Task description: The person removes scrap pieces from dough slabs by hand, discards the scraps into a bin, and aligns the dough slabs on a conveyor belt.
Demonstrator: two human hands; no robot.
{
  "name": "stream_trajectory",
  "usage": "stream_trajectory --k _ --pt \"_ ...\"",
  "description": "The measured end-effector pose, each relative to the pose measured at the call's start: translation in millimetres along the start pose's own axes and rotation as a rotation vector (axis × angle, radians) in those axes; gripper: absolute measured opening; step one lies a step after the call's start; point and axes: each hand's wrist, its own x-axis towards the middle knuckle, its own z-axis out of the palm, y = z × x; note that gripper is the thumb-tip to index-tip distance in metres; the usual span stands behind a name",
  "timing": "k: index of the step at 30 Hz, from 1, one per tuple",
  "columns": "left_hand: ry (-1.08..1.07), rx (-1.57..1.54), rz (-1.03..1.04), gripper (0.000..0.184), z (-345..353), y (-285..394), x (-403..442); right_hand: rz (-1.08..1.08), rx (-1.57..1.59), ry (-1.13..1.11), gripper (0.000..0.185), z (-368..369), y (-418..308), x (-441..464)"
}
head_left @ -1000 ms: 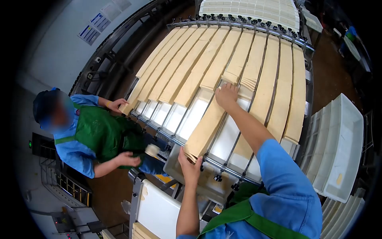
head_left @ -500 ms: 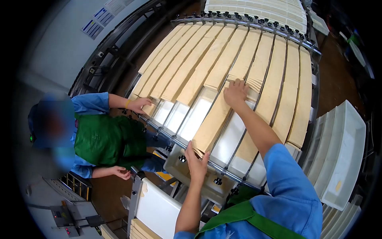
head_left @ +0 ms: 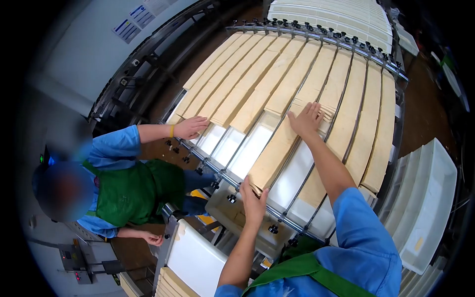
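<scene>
—Co-worker's outstretched hand [head_left: 192, 127] has moved across the sheet ends [head_left: 226, 120]. And the wearer's hands?

—Left hand [head_left: 255, 204] grasps the near end of a sheet stack [head_left: 273, 154] lying on the bench [head_left: 251, 147]; right hand [head_left: 307, 121] rests unclenched, palm down, at the stack's far end.

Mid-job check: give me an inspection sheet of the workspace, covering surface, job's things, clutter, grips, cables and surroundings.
Surface: white bed, partly bare near the metal rail.
Job's things: tan layered strip reaching the near edge; tan rows fill the far side.
Clutter: stacked white trays at picture right, a small yellowish piece in one.
Grips: left grip around the strip's near end; right grip open, laid over its far end.
Cables: nothing clearly seen.
Surroundings: co-worker at picture left, one hand at the rows; notices on the wall.
</scene>
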Motion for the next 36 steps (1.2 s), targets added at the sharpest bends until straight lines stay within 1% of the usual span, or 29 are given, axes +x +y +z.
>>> stream_trajectory --k 1,2,4,5,6,7,8,9,10,12,13,14,15,16,17,18,19,20,21,22,24,25,26,27,28,30,32,34,36 --pt "0.002 0.015 0.042 0.073 1.0 -0.9 0.7 0.003 0.018 0.002 0.098 -1.2 -0.8 0.9" --pt "0.016 0.018 0.038 0.073 1.7 -1.7 1.8 0.002 0.036 0.003 0.098 -0.9 -1.3 2.1" --pt "-0.052 -0.077 0.041 0.071 4.9 -8.1 6.3 -0.021 0.015 0.071 0.095 -0.7 1.7 -0.3" --pt "-0.112 -0.216 0.002 0.071 13.4 -21.6 9.8 -0.041 -0.006 0.119 0.094 0.2 4.0 -1.1" --pt "-0.149 -0.290 0.007 0.072 21.3 -29.8 12.0 -0.069 -0.018 0.142 0.095 2.6 10.5 1.9" --pt "-0.119 -0.144 0.134 0.073 23.2 -31.6 15.7 -0.127 -0.020 0.162 0.095 8.7 10.3 7.5" --pt "-0.039 -0.132 0.312 0.077 24.6 -30.7 19.2 -0.136 -0.123 0.201 0.096 13.2 11.1 9.1" --pt "-0.134 -0.198 0.228 0.079 38.6 -55.3 19.2 -0.159 -0.071 0.259 0.096 21.1 13.8 14.2" --pt "-0.217 -0.271 0.109 0.075 34.1 -51.0 17.5 -0.135 -0.101 0.220 0.097 19.5 12.9 18.5" --pt "-0.159 -0.079 0.112 0.074 46.0 -58.8 13.6 -0.183 -0.259 0.183 0.093 24.6 18.4 37.4" --pt "-0.093 -0.203 0.018 0.072 31.1 -35.8 4.7 -0.133 -0.321 0.175 0.095 30.5 17.5 46.2" --pt "0.010 -0.265 -0.088 0.066 26.2 -27.4 0.4 -0.126 -0.410 0.079 0.092 -0.5 -1.7 20.1" --pt "0.120 -0.297 -0.102 0.064 21.8 -23.9 -7.3 -0.110 -0.470 0.087 0.088 11.6 2.5 30.8" --pt "0.248 -0.313 -0.083 0.060 17.9 -25.4 -17.0 -0.117 -0.425 0.114 0.086 21.3 5.4 34.3" --pt "0.307 -0.363 -0.094 0.058 8.5 -23.0 -27.9 -0.115 -0.380 0.139 0.083 25.9 5.3 34.1" --pt "0.352 -0.416 -0.106 0.056 0.2 -13.7 -40.2 -0.165 -0.393 0.144 0.079 15.5 4.3 26.4" --pt "0.386 -0.417 -0.107 0.056 -2.5 -18.9 -52.8 -0.210 -0.401 0.151 0.075 10.4 -3.2 4.6" --pt "0.464 -0.345 -0.117 0.054 -2.1 -24.4 -64.8 -0.235 -0.392 0.158 0.075 11.5 -10.2 -16.1" --pt "0.537 -0.277 -0.126 0.053 -4.8 -29.7 -75.5 -0.342 -0.399 0.137 0.069 11.8 -15.1 -38.9" --pt "0.556 -0.280 -0.123 0.053 -11.6 -32.2 -85.0 -0.445 -0.409 0.117 0.064 11.7 -14.7 -57.7" --pt "0.734 0.056 -0.203 0.046 -27.7 -37.2 -107.0 -0.744 -0.124 0.225 0.049 41.9 -3.8 -88.3" --pt "0.740 0.051 -0.202 0.046 -33.3 -45.5 -119.3 -0.856 -0.010 0.193 0.044 50.4 -7.7 -108.2" --pt "0.664 -0.139 -0.271 0.040 -37.6 -58.6 -132.2 -0.964 0.103 0.159 0.040 52.0 -9.0 -131.4" --pt "0.584 -0.328 -0.333 0.034 -43.1 -68.9 -145.1 -1.020 0.129 0.081 0.033 44.4 -16.5 -163.7" --pt "0.587 -0.333 -0.328 0.034 -51.6 -74.7 -159.2 -1.073 0.156 0.001 0.026 38.8 -24.9 -192.0" --pt "0.594 -0.285 -0.381 0.023 -70.0 -86.3 -191.0 -1.260 0.262 -0.041 0.014 67.8 -25.4 -218.5" --pt "0.727 -0.157 -0.297 0.020 -87.0 -108.9 -222.7 -1.398 0.306 -0.070 0.011 79.3 -37.7 -261.4" --pt "0.800 -0.140 -0.464 0.021 -98.3 -140.6 -262.2 -1.384 0.443 -0.310 0.014 90.1 -51.5 -298.8" --pt "0.915 -0.125 -0.548 0.026 -125.0 -161.6 -304.6 -1.379 0.452 -0.392 0.016 110.2 -66.9 -336.5"
